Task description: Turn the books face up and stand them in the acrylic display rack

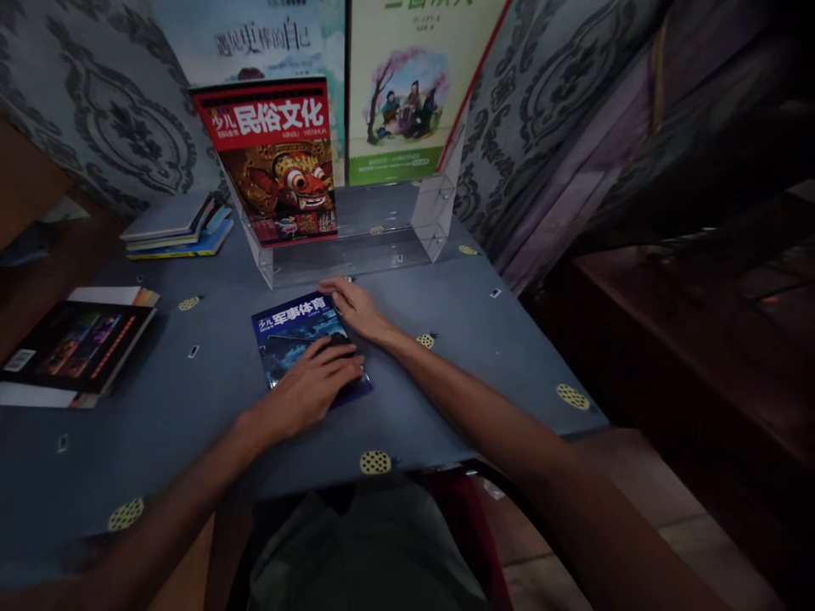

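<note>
The small blue paper book point(299, 335) under the hands has a smooth, shiny cover. The grey-blue tablecloth point(191, 399) looks soft and dull, like cloth. The see-through plastic book stand point(356, 255) is glossy and hard. The red paper book point(273, 161) standing in it shines a little.

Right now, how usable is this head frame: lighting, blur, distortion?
Head view: dim overall, right side nearly black. The red book in the clear stand is best lit, its title sharp. Both hands, left and right, on the blue book look slightly soft. Wide-angle bending shows along the table edge; no glare.
</note>
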The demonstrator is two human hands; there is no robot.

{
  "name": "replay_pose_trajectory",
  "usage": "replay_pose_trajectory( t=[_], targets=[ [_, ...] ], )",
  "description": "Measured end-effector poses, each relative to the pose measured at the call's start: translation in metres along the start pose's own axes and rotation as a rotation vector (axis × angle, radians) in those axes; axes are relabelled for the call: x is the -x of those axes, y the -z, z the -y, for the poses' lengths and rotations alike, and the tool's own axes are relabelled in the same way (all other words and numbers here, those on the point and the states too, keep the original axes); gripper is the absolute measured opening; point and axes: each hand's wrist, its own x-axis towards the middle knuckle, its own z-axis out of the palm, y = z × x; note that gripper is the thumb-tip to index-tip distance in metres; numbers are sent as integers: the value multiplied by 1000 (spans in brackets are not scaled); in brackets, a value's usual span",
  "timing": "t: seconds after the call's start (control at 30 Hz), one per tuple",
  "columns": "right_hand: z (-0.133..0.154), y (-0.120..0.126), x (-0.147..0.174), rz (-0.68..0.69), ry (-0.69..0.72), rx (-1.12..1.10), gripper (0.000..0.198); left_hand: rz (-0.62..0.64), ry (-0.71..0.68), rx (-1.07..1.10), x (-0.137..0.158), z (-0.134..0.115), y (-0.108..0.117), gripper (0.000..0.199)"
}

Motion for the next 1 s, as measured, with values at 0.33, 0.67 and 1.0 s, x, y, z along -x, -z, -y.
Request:
replay_pose_trajectory(
  t=[0.33, 0.67, 1.0],
  targets=[
    [2, 0, 1, -8, -12, 9, 33, -14, -8, -27, 11, -21, -13, 49],
    [4, -2, 3, -10, 0, 44, 35, -304, 356, -115, 41, 18, -3, 37],
    [7, -2, 5, -5, 39, 170, 34, -430, 515, -111, 85, 39, 11, 39]
  ],
)
